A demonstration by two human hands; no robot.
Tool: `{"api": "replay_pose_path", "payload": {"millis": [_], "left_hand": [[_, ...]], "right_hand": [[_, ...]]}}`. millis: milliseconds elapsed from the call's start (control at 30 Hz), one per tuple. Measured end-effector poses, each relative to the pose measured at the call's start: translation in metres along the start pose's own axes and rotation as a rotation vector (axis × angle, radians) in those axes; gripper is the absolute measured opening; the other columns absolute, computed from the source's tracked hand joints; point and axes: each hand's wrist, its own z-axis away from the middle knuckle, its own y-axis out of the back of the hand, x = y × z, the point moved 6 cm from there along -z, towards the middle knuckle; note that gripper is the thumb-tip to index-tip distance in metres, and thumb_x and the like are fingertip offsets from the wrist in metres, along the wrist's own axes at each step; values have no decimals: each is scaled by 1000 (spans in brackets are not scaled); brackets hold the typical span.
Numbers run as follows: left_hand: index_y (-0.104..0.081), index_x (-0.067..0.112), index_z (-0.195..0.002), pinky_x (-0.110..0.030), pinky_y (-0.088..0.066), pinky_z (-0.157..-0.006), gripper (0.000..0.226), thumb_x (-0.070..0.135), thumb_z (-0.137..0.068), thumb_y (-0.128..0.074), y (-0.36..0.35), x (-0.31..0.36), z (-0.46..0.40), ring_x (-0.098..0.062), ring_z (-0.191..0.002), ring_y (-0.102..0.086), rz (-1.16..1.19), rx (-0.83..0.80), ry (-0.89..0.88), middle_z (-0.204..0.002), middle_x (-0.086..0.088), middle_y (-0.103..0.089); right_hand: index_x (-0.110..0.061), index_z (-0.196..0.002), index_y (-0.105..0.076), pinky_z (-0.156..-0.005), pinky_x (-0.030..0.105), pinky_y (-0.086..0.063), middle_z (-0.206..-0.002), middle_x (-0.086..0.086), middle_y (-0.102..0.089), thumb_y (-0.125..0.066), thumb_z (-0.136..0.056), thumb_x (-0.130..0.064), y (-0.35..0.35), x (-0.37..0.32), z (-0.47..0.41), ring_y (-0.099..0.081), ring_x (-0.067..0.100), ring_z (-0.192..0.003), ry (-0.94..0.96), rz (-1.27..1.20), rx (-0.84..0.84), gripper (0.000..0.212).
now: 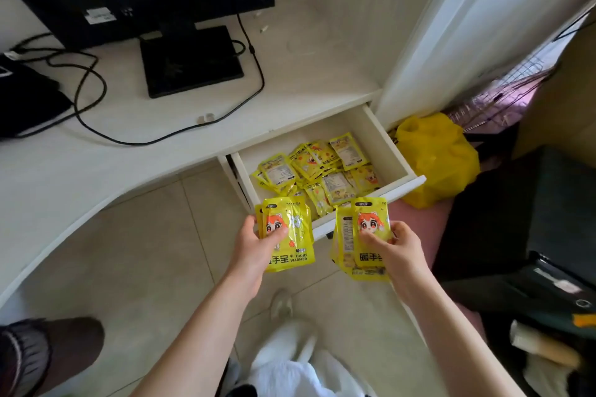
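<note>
Left hand clamps one packet stack, right hand another stack, faces up just before the drawer, probably for sorting.

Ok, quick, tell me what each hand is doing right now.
Left hand: grips a stack of yellow hand-warmer packets, thumb across the front.
Right hand: grips a second stack of the packets, in front of the open drawer.

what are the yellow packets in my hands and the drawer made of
The packets held by the left hand and the right hand look like glossy plastic film, perhaps foil-lined: they glint and crinkle. The drawer looks like matte cream-white laminated board, judging by flat, smooth, thin panels.
</note>
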Motion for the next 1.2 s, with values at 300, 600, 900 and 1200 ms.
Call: {"api": "replay_pose_path", "payload": {"millis": [300,600,900,1200], "left_hand": [[-61,28,-98,-58,-53,-91,32,23,-73,-80,-35,15,-51,-30,-97,-70,-46,-23,35,-100,-7,-73],[-41,25,-140,-50,-40,-108,78,37,-74,-81,-93,17,-84,-24,-123,-54,-76,122,85,-135,-2,-58],[-27,27,-150,-48,-31,-112,88,32,-79,-79,-137,8,-104,-25,-141,-33,-21,318,173,-158,-4,-29],[-31,24,-150,-50,-33,-111,81,28,-83,-76,-161,0,-151,-29,-141,-33,-132,371,277,-158,-5,-27]], "right_hand": [[-15,-103,-56,-73,56,-58,-100,11,-70,-77,-80,-20,-2,-32,-68,-71,29,-85,-20,53,3,31],[-13,-107,-55,-71,47,-60,-100,11,-70,-75,-82,-22,14,-60,-157,-71,27,-86,-23,185,-121,34],[-18,-105,-53,-74,49,-60,-99,5,-68,-72,-84,-19,14,-76,-247,-69,23,-88,-13,413,-318,30],[-18,-106,-51,-59,25,-49,-94,-1,-64,-74,-82,-16,-14,-59,-297,-61,12,-80,-23,518,-415,33]]}}
